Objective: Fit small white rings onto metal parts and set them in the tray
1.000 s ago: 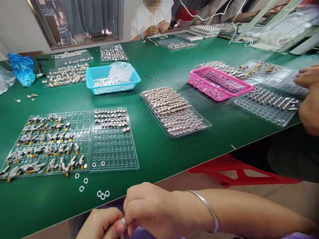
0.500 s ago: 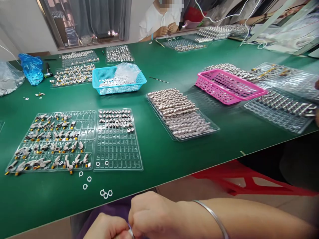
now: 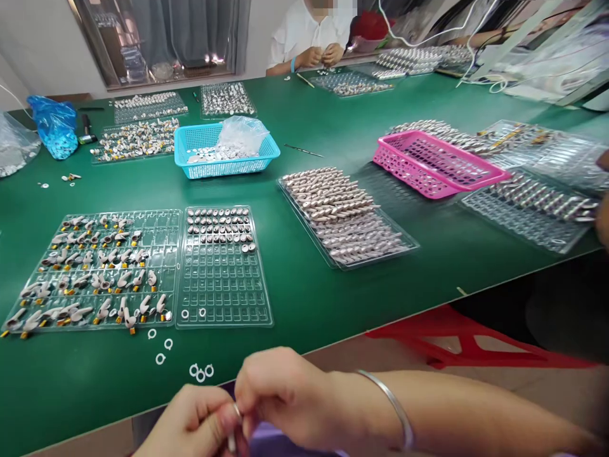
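At the table's front edge, my left hand (image 3: 194, 424) is closed in a pinch on a small white earbud piece (image 3: 231, 442), mostly covered by the fingers. My right hand (image 3: 280, 395), with a silver bangle on its wrist, meets it from the right, its fingertips closed on the same piece. Several white rings (image 3: 200, 376) lie on the table just beyond the hands. Farther on is a clear tray of white earbud shells with yellow tabs (image 3: 95, 325). Beside it, another clear tray (image 3: 223, 320) has small round caps (image 3: 221, 230) in its upper rows.
A blue basket (image 3: 223, 170) with white parts and a plastic bag stands behind the trays. Stacked trays of white stems (image 3: 333, 216) and a pink basket (image 3: 435, 184) are to the right. Across the green table sits a person (image 3: 309, 38); another person's hand (image 3: 603, 216) shows at the right edge.
Both my hands have come up and slightly left, toward the table edge, bringing more of the held piece into sight. The trays look unchanged.
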`<state>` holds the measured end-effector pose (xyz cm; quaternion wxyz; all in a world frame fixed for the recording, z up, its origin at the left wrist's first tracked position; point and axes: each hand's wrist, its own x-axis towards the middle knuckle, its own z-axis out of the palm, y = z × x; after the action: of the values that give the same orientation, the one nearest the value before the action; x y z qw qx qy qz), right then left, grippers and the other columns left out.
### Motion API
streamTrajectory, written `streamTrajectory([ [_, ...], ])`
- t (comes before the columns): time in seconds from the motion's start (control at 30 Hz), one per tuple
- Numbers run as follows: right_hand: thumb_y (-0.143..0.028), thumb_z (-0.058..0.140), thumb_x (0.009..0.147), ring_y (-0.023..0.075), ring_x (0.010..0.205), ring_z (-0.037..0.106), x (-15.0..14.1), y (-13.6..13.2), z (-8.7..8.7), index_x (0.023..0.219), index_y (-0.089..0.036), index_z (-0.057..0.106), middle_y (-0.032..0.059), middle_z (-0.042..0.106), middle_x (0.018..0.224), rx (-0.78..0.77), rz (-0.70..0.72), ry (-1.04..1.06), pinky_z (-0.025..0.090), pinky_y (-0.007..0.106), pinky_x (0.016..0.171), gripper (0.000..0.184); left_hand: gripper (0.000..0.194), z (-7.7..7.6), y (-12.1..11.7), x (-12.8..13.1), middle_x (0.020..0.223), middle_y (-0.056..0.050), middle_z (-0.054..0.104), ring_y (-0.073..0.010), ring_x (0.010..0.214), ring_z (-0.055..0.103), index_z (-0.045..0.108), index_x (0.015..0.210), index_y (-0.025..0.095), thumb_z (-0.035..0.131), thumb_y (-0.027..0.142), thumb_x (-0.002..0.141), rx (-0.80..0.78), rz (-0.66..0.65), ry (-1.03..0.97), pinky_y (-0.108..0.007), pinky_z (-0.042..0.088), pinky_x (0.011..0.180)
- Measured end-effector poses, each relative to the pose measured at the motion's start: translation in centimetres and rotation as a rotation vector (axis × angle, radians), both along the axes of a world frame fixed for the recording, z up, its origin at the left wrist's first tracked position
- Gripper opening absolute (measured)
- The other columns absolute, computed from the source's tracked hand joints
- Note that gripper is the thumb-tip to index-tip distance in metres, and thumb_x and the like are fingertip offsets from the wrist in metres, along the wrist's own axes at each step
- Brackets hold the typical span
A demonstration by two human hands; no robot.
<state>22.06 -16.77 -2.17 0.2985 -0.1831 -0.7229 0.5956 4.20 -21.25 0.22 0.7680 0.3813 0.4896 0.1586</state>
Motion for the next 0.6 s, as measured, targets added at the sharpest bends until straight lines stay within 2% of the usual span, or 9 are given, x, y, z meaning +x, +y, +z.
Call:
streamTrajectory([
  [0.13,-0.025,0.066,0.083,0.0115,0.063,0.067,-0.6,1.1,0.0,0.077,-0.015,0.063,0.0035,0.070,0.069,-0.197,-0.167,0.024,0.053,0.020,0.062,0.012,0.055,-0.5,0.1,-0.2,0.035,0.007,0.048,-0.0046,0.028,0.035,0.057,0.066,0.017,0.062,0.071,0.071,-0.107,0.274,-0.101,-0.016,0.023,0.034],
  [0.3,-0.037,0.073,0.079,0.0134,0.065,0.068,-1.1,0.5,-1.0,0.082,-0.013,0.069,0.0054,0.071,0.074,-0.363,-0.255,0.020,0.056,0.023,0.063,0.025,0.051,-1.2,-0.2,-0.1,0.035,0.005,0.051,-0.0035,0.028,0.039,0.062,0.065,0.014,0.067,0.064,0.073,-0.104,0.393,-0.174,-0.014,0.027,0.035],
  [0.43,-0.035,0.072,0.079,0.0128,0.064,0.067,-1.3,-0.1,-1.5,0.084,-0.013,0.072,0.0066,0.072,0.075,-0.278,-0.318,0.039,0.054,0.022,0.062,0.023,0.050,-1.2,-0.3,0.0,0.036,0.004,0.054,-0.0036,0.029,0.041,0.064,0.066,0.013,0.070,0.062,0.072,-0.104,0.427,-0.172,-0.013,0.029,0.035],
  [0.6,-0.037,0.068,0.084,0.0127,0.066,0.066,-1.1,-0.2,-1.3,0.085,-0.014,0.073,0.0069,0.072,0.075,-0.120,-0.338,0.039,0.053,0.022,0.064,0.024,0.052,-1.0,-0.3,0.0,0.039,0.004,0.054,-0.0039,0.030,0.043,0.060,0.063,0.014,0.072,0.064,0.067,-0.117,0.420,-0.170,-0.014,0.031,0.034],
])
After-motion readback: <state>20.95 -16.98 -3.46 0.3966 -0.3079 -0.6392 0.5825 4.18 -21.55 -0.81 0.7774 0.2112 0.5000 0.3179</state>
